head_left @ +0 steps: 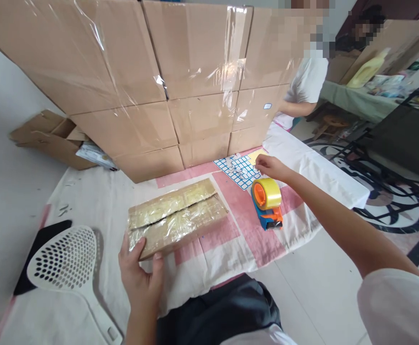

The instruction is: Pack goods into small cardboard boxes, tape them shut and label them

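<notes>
Ideally, the taped box [177, 216], clasped at one corner by the left hand [141, 270], is steadied while labels [238, 170] left of the right hand [271, 167], its fingers bunched and contents impossible to tell, are lifted edge-first.

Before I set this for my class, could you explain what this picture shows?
There is no machine: a head-worn camera looks forward and down at its wearer's own bare hands. The left hand grips a brown, tape-covered cardboard box near one corner. The right hand is beside a white sheet of blue-edged labels; contact is unclear. Also on the pink-and-white cloth: a blue-and-orange tape dispenser with a yellow roll, a white perforated plastic scoop and stacked brown cartons.
</notes>
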`<state>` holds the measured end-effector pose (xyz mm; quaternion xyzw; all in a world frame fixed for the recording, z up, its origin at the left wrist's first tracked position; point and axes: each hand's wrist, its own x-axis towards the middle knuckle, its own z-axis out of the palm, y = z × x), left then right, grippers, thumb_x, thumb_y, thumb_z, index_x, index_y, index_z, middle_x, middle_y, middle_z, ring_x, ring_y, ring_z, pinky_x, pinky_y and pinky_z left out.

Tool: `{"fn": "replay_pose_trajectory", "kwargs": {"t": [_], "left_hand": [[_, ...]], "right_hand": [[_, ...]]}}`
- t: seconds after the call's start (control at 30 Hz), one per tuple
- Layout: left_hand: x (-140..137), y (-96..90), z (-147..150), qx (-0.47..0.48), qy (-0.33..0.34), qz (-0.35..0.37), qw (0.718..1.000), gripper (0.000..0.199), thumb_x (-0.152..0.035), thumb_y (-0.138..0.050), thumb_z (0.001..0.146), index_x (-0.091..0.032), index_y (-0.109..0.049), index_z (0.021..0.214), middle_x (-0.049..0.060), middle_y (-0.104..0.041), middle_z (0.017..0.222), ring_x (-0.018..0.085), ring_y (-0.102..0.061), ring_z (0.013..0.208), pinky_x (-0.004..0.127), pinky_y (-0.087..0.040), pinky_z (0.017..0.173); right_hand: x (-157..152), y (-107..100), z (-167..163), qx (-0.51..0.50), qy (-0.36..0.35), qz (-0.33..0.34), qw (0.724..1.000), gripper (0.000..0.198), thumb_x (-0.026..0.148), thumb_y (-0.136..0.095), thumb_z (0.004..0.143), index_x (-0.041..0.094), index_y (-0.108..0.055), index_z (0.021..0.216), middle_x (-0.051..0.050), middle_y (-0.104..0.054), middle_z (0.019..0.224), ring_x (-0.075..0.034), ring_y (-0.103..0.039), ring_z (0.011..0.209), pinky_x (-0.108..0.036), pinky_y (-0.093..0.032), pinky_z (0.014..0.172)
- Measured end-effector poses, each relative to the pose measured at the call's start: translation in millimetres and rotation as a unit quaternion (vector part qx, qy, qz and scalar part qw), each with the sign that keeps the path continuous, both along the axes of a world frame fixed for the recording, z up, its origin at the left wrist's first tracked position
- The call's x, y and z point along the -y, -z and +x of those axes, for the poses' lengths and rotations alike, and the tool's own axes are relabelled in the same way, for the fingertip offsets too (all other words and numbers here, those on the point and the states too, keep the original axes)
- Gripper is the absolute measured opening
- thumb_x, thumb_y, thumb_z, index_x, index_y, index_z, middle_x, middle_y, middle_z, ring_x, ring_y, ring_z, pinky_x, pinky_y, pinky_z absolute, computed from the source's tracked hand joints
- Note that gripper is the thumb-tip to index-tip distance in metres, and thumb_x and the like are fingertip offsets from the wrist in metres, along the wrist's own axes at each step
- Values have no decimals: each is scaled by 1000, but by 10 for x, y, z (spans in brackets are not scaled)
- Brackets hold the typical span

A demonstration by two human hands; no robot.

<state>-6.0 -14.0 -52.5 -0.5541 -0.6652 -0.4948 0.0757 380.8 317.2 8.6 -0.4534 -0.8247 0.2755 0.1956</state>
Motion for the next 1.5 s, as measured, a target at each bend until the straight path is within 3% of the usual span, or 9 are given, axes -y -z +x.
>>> {"fn": "replay_pose_trajectory", "kwargs": {"t": [0.2,0.4,0.67,0.8,1.03,1.1,1.27,1.4,1.5], "left_hand": [[-29,73,-389,-48,37,-7,998,48,-28,-73,84,-22,-58,129,19,-51,154,35,-54,140,55,-45,113],[-59,189,-577,22,44,3,999,44,-37,-69,84,-23,-56,124,15,-56,143,33,-56,136,56,-44,115],[-91,270,-503,62,17,41,997,47,-44,-67,84,-23,-51,123,13,-58,132,32,-57,130,57,-44,114],[-132,251,-447,52,-2,52,997,50,-49,-63,84,-25,-47,126,11,-58,129,33,-58,127,59,-45,112],[-120,164,-337,19,-36,45,998,48,-45,-56,89,-28,-46,132,10,-56,128,37,-57,125,67,-44,110],[-129,147,-318,31,-35,57,997,48,-44,-59,87,-25,-49,130,11,-56,128,37,-58,124,66,-43,110],[-164,85,-242,36,-46,75,995,46,-48,-60,85,-22,-51,123,12,-56,123,34,-59,120,61,-44,107],[-202,57,-182,32,-55,89,994,42,-46,-57,86,-26,-52,122,7,-57,114,33,-59,115,61,-45,105],[-226,79,-192,-8,-85,85,993,42,-48,-51,88,-27,-51,124,6,-56,110,34,-58,111,61,-47,101]], "right_hand": [[853,-422,-342,-305,50,-48,950,29,39,-76,82,22,-56,95,3,-59,74,-12,-53,63,-26,-41,58],[1608,-111,-1028,-414,87,-160,892,28,44,-82,78,21,-68,89,-2,-71,78,-15,-63,70,-29,-46,64],[1878,368,-1276,-490,136,-313,802,30,46,-91,67,23,-74,76,0,-70,74,-12,-54,60,-28,-40,57],[2018,424,-1329,-503,155,-322,787,31,46,-92,65,24,-72,73,0,-68,75,-14,-54,63,-28,-38,58],[2200,400,-1475,-548,206,-368,723,36,46,-89,67,24,-61,72,3,-59,64,-14,-50,57,-28,-35,56],[2248,420,-1512,-547,219,-363,722,33,47,-85,71,24,-61,71,3,-56,63,-14,-47,58,-29,-33,56],[2331,492,-1527,-514,210,-338,760,31,43,-80,73,24,-59,61,3,-50,61,-15,-41,59,-30,-29,59],[2369,490,-1558,-553,238,-387,698,24,42,-79,74,25,-65,63,3,-47,59,-14,-35,56,-30,-26,58],[2385,466,-1627,-597,278,-374,653,26,42,-81,70,25,-65,59,2,-50,61,-15,-39,61,-31,-32,62]]}}
